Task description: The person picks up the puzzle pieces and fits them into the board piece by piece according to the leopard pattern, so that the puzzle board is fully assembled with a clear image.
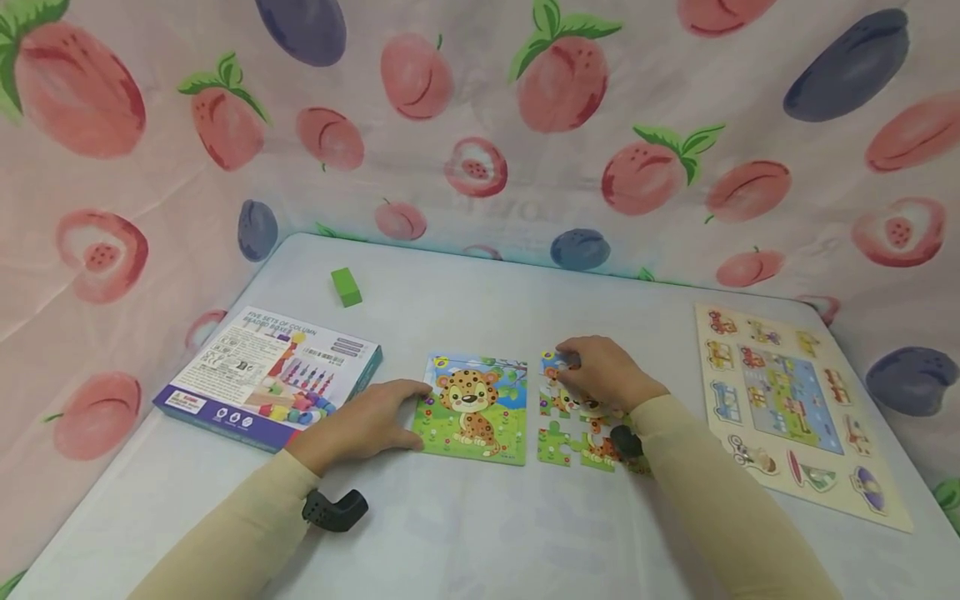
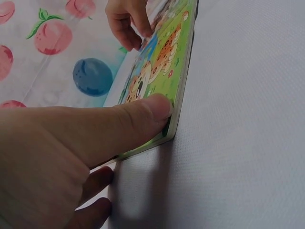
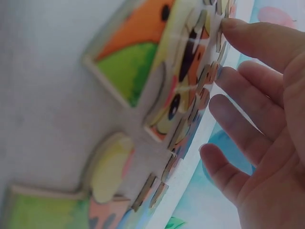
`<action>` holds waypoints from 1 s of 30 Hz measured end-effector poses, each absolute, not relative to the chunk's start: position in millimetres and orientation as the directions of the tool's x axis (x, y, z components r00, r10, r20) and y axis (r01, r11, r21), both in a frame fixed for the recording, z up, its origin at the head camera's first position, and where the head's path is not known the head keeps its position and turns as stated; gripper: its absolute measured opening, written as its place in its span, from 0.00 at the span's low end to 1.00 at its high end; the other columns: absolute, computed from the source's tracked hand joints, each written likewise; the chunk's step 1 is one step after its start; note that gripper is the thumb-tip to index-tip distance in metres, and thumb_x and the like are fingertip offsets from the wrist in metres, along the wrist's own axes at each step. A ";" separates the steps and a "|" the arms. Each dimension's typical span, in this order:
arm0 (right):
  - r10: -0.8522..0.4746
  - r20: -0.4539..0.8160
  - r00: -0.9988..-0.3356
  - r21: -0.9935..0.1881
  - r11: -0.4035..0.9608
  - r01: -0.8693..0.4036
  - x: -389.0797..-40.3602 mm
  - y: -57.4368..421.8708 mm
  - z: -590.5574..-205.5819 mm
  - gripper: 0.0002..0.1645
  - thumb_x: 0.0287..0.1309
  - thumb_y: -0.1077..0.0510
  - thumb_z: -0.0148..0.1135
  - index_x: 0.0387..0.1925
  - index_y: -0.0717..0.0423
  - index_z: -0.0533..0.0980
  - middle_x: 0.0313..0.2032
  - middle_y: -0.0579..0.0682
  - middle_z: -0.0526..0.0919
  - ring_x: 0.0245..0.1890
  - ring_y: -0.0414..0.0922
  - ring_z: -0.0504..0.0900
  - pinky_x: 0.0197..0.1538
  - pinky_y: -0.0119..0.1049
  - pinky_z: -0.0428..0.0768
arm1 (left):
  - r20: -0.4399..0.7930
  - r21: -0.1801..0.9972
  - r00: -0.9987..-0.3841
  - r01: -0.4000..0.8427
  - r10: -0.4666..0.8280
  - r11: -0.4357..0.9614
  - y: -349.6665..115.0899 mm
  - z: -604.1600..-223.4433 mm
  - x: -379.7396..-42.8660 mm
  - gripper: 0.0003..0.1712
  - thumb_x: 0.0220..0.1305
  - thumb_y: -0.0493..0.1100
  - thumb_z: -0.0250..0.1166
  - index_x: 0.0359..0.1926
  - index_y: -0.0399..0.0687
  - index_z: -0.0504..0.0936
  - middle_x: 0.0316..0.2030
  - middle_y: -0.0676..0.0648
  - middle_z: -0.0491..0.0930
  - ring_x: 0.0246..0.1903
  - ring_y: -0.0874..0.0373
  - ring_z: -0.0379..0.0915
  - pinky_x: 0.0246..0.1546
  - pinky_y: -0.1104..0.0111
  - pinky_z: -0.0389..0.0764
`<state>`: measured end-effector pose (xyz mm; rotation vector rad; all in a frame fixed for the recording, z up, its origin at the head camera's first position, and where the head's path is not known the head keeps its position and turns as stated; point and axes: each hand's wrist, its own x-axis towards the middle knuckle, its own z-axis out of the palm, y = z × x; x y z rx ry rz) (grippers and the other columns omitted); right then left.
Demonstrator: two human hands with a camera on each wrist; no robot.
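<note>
A leopard picture board [image 1: 471, 417] lies flat on the table. My left hand [image 1: 363, 423] rests at its left edge; in the left wrist view the thumb [image 2: 143, 114] touches the near corner. To the right, leopard jigsaw pieces [image 1: 555, 450] lie partly joined, with gaps between several of them. My right hand [image 1: 607, 371] is over the top of these pieces, thumb and forefinger pinching a puzzle piece near the upper left corner. That hand and its wrist camera cover part of the jigsaw. Seen from the right wrist, a green-and-orange corner piece [image 3: 131, 67] sits close by.
At the left lies a boxed bead set [image 1: 262, 375], beside my left forearm. A green block [image 1: 347, 287] stands farther back. A wooden board with vehicle pictures [image 1: 795, 417] is at the right, past my right forearm. Fruit-patterned cloth [image 1: 480, 108] rises behind the white table [image 1: 465, 542].
</note>
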<state>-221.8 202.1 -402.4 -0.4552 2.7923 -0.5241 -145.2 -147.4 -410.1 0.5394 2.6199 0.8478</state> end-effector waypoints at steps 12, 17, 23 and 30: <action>-0.351 -0.180 -0.919 -0.374 0.888 -0.266 -224.2 197.2 -401.9 0.32 0.63 0.52 0.64 0.65 0.63 0.73 0.61 0.61 0.77 0.64 0.60 0.71 0.66 0.57 0.69 | -0.197 0.612 -0.870 0.252 0.453 0.750 -146.6 -408.7 -145.1 0.42 0.55 0.42 0.77 0.68 0.40 0.71 0.65 0.42 0.72 0.69 0.43 0.62 0.69 0.49 0.64; -0.383 -0.149 -0.911 -0.393 0.869 -0.301 -220.8 191.5 -396.9 0.31 0.63 0.52 0.62 0.64 0.63 0.74 0.61 0.61 0.78 0.64 0.61 0.71 0.67 0.58 0.68 | -0.200 0.612 -0.871 0.246 0.448 0.752 -146.2 -408.2 -144.5 0.41 0.54 0.42 0.77 0.68 0.40 0.71 0.65 0.42 0.72 0.69 0.44 0.62 0.69 0.50 0.64; -0.448 -0.129 -0.885 -0.410 0.836 -0.364 -217.9 181.5 -393.8 0.30 0.63 0.52 0.61 0.63 0.63 0.74 0.59 0.59 0.79 0.62 0.60 0.73 0.65 0.57 0.71 | -0.201 0.612 -0.872 0.245 0.447 0.752 -146.9 -407.7 -144.4 0.41 0.55 0.42 0.77 0.68 0.40 0.71 0.65 0.42 0.72 0.69 0.43 0.61 0.69 0.50 0.64; -0.475 -0.130 -0.871 -0.406 0.826 -0.390 -216.6 169.0 -393.2 0.29 0.62 0.53 0.63 0.62 0.62 0.76 0.57 0.56 0.81 0.62 0.58 0.74 0.65 0.54 0.72 | -0.187 0.614 -0.868 0.262 0.460 0.744 -147.9 -408.3 -144.6 0.41 0.55 0.43 0.77 0.68 0.40 0.71 0.65 0.41 0.72 0.69 0.43 0.61 0.69 0.49 0.63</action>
